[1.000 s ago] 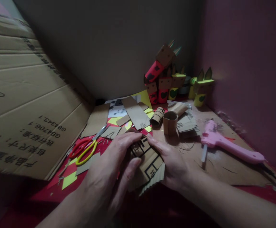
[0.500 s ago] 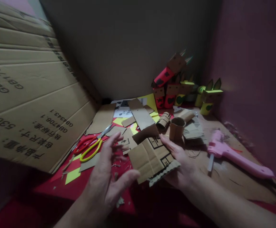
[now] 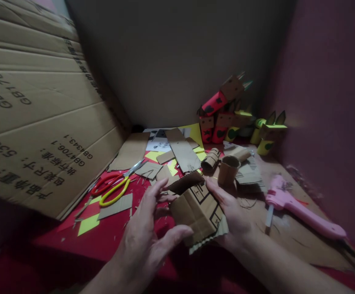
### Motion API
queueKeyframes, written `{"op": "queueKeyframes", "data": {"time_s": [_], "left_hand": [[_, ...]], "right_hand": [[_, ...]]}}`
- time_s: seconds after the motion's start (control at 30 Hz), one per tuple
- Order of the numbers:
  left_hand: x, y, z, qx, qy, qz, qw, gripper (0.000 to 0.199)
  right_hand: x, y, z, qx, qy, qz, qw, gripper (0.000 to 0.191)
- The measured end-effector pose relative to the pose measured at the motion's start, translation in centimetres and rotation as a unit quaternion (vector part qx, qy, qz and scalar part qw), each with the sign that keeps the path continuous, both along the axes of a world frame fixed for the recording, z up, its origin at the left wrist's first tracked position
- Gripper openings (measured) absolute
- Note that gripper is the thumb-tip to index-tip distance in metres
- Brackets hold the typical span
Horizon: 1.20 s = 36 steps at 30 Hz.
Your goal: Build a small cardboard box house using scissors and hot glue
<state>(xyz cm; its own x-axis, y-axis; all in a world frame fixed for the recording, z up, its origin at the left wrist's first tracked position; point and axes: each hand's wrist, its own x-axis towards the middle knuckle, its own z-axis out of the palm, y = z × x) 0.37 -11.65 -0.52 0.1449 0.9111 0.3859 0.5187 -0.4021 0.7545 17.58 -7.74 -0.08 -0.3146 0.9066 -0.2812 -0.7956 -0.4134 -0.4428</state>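
My right hand (image 3: pixel 235 216) is closed on the right side of a bent piece of brown cardboard (image 3: pixel 192 214) with black printed lines. One flap stands up at its far side, and a torn corrugated edge shows at the near side. At the cardboard's left end is my left hand (image 3: pixel 147 228), its fingers curved and apart from the thumb. That thumb overlaps the near edge of the piece; whether it presses on it I cannot tell. Just beyond my right fingertips stands a cardboard tube (image 3: pixel 228 170), with a second printed tube (image 3: pixel 211 158) lying beside it.
Scissors (image 3: pixel 116 188) with red and yellow handles lie at left among paper scraps. A pink glue gun (image 3: pixel 302 210) rests on a cardboard sheet at right. A large carton (image 3: pixel 43 110) leans at left. Red and yellow cardboard animals (image 3: pixel 220 126) stand at the back.
My left hand has moved right, closer to the cardboard, and its thumb now overlaps the near edge. The piece has tilted and shifted slightly downward in my right hand.
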Motion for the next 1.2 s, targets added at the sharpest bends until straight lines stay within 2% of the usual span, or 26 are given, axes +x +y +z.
{"op": "queueKeyframes", "data": {"time_s": [0.2, 0.4, 0.47, 0.53, 0.63, 0.7, 0.77, 0.83, 0.9, 0.97, 1.07, 1.13, 1.2], "left_hand": [[0.4, 0.0, 0.2, -0.021, -0.011, 0.014, 1.000, 0.074], [0.0, 1.1, 0.7, -0.090, -0.090, -0.044, 0.991, 0.062], [-0.8, 1.7, 1.4, -0.077, -0.109, -0.027, 0.991, 0.058], [-2.1, 2.3, 2.3, -0.029, -0.104, 0.006, 0.994, 0.056], [-4.0, 3.5, 3.1, 0.079, -0.027, 0.081, 0.993, 0.055], [-5.0, 4.5, 3.0, 0.158, 0.066, 0.123, 0.977, 0.056], [-5.6, 5.7, 2.5, 0.214, 0.181, 0.124, 0.952, 0.052], [-6.0, 7.0, 1.8, 0.242, 0.279, 0.090, 0.925, 0.044], [-6.3, 8.3, 1.2, 0.242, 0.347, 0.053, 0.904, 0.038], [-6.5, 9.3, 1.0, 0.197, 0.397, 0.034, 0.896, 0.036], [-6.4, 9.9, 1.5, 0.143, 0.433, 0.029, 0.890, 0.037], [-5.7, 9.6, 2.2, 0.146, 0.397, 0.011, 0.906, 0.036], [-4.3, 8.8, 3.2, 0.120, 0.303, -0.028, 0.945, 0.036]], "right_hand": [[-0.4, -0.2, -0.4, 0.041, -0.011, -0.033, 0.999, 0.012], [-0.4, 0.0, -0.2, -0.009, -0.006, -0.041, 0.999, 0.017], [-0.2, 0.4, 0.0, -0.044, 0.005, -0.049, 0.998, 0.018], [-0.1, 0.7, 0.1, -0.058, 0.001, -0.051, 0.997, 0.021], [0.2, 1.1, 0.0, -0.031, -0.012, -0.013, 0.999, 0.030], [0.2, 1.1, 0.0, -0.019, -0.017, 0.009, 1.000, 0.036], [0.2, 1.0, -0.1, -0.013, -0.018, 0.015, 1.000, 0.038], [0.2, 1.0, -0.2, -0.004, -0.022, 0.019, 1.000, 0.039], [0.3, 1.0, -0.3, 0.014, -0.019, 0.026, 0.999, 0.040], [0.4, 1.1, -0.5, 0.032, -0.003, 0.033, 0.999, 0.041], [0.5, 1.3, -0.5, 0.046, 0.026, 0.036, 0.998, 0.041], [0.5, 1.3, -0.6, 0.043, 0.028, 0.034, 0.998, 0.042], [0.5, 1.4, -0.6, 0.040, 0.016, 0.042, 0.998, 0.046]]}}
